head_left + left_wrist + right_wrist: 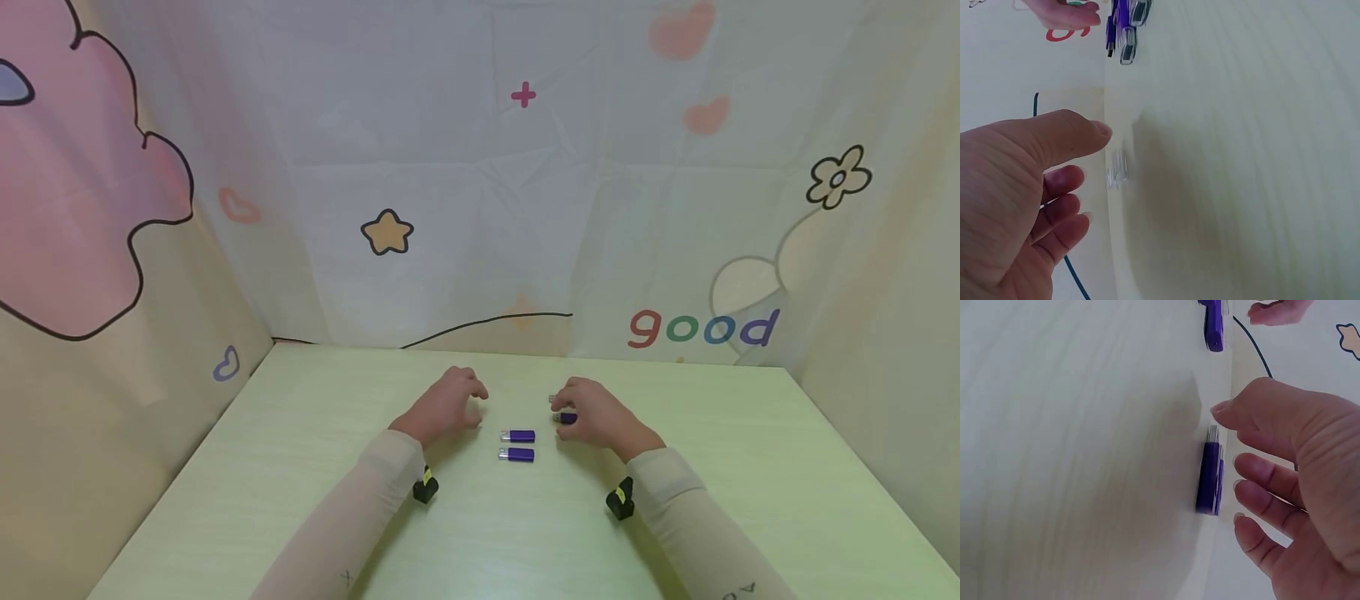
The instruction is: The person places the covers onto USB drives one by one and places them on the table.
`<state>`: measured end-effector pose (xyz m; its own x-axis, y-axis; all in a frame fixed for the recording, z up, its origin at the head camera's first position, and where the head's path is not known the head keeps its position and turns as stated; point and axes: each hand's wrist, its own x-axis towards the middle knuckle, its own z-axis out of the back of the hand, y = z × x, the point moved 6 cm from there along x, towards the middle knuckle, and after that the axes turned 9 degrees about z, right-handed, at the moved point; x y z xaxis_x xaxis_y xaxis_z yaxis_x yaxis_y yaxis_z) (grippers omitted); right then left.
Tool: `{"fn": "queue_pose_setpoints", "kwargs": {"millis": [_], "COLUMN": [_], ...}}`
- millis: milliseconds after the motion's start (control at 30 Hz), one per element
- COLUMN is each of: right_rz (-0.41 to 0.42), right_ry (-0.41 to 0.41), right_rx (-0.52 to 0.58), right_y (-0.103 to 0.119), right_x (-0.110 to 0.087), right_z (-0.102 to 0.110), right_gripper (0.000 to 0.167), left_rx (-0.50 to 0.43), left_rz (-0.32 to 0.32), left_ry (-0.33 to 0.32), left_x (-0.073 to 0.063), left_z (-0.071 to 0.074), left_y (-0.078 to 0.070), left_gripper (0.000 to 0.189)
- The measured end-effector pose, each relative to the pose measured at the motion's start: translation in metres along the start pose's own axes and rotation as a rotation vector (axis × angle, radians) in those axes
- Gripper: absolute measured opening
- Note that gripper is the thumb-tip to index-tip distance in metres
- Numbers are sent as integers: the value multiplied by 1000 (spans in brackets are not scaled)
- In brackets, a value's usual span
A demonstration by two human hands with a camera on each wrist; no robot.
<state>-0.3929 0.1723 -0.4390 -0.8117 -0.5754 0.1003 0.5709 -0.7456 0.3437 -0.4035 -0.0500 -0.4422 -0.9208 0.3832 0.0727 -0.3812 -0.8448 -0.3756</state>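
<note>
My left hand [442, 406] hovers over the left half of the table, thumb and fingers spread apart with nothing between them. Small clear caps [1120, 164] lie on the table beyond its thumb in the left wrist view. My right hand [597, 415] arches over two uncapped purple USB flash drives; the nearer drive [1209, 478] shows a bare metal plug. Its relaxed fingers and thumb stand apart from them in the right wrist view. Between the hands, two purple USB flash drives, an upper one [518, 436] and a lower one [517, 455], lie parallel with clear caps on their left ends.
The pale table [480, 533] ends at a light cloth backdrop [450, 108] printed with cartoon shapes and the word "good". A small black wrist device [425, 486] sits at the left cuff, and a similar device [621, 500] at the right.
</note>
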Motion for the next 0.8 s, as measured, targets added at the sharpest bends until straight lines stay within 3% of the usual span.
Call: {"fn": "queue_pose_setpoints", "kwargs": {"millis": [233,533,800], "right_rz": [-56,-94,-114], "right_ry": [25,40,74], "right_rx": [-24,-2,10], "right_y": [-3,-9,-8], "right_x": [-1,1,4], "right_z": [4,2,1], "right_gripper": [25,26,21], "left_rx": [83,107,106], "left_rz": [26,48,16], "left_ry": [6,18,12], "left_x": [2,5,6], "left_z": [-2,-5,-5], "left_y": [10,12,9], "left_gripper": [32,26,15]}}
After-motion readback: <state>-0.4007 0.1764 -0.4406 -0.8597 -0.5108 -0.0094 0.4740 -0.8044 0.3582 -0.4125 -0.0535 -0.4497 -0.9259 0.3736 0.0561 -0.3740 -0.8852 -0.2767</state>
